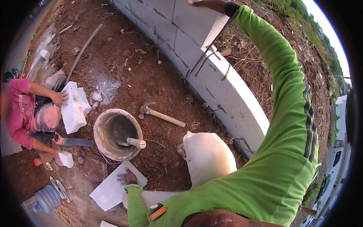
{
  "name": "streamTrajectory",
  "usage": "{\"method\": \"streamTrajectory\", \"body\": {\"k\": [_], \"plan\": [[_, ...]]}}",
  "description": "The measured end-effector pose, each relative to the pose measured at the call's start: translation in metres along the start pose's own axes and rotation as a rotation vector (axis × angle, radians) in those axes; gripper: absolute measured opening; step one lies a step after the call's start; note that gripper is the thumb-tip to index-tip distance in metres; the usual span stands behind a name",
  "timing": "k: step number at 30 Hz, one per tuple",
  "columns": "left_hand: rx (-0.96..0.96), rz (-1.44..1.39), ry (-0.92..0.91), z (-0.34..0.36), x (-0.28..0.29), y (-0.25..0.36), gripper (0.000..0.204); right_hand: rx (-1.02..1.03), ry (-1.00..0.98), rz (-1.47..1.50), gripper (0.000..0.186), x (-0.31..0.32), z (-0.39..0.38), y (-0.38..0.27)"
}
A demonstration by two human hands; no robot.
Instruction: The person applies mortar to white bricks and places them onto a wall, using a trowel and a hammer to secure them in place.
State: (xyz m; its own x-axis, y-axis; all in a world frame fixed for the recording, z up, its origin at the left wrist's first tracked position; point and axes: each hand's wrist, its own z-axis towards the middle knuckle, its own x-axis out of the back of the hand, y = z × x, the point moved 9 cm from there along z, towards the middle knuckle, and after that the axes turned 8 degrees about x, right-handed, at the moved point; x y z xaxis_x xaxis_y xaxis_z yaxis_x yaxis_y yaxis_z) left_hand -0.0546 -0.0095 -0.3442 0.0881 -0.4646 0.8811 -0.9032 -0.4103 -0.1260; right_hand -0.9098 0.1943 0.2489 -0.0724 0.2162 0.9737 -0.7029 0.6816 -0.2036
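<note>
My left hand (127,177) lies with spread fingers on a white block (109,189) beside my knee. At the upper edge, my right hand (210,4) stretches out flat over the top of the pale block wall (206,72); part of it is cut off by the frame. A thin dark rod (213,43) slants across the wall below that wrist. Between my left hand and the wall stands a mortar-stained bucket (99,130) with grey mix inside and a pale tool handle (136,143) leaning on its rim. A claw hammer (166,118) lies on the soil.
At the left, a person in a pink shirt (20,113) holds a white block (72,111) and a smaller piece (66,159). A handsaw (77,142) lies near them. A blue water jug (47,198), sandals (60,188) and coiled rope (67,215) sit at the lower left.
</note>
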Motion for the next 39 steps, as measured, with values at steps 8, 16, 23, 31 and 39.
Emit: {"method": "streamTrajectory", "body": {"k": [8,16,23,31,39], "plan": [[-0.007,-0.041,-0.057,-0.013,0.003,0.011,0.109,0.314,0.0,0.072,0.077,-0.006,0.025,0.039],[-0.004,-0.05,-0.053,-0.008,-0.004,0.012,0.109,0.104,-0.175,0.076,0.064,-0.009,0.016,0.048],[-0.001,-0.021,-0.053,-0.003,-0.003,0.005,0.108,0.123,-0.047,0.096,0.06,-0.005,0.023,0.051],[-0.022,-0.031,-0.064,-0.009,-0.006,0.012,0.109,0.955,-0.213,-0.786,0.038,-0.023,0.036,0.049],[-0.014,-0.029,-0.014,0.007,-0.014,0.005,0.111,0.358,-0.222,-0.16,0.067,0.003,0.033,0.037]]}}
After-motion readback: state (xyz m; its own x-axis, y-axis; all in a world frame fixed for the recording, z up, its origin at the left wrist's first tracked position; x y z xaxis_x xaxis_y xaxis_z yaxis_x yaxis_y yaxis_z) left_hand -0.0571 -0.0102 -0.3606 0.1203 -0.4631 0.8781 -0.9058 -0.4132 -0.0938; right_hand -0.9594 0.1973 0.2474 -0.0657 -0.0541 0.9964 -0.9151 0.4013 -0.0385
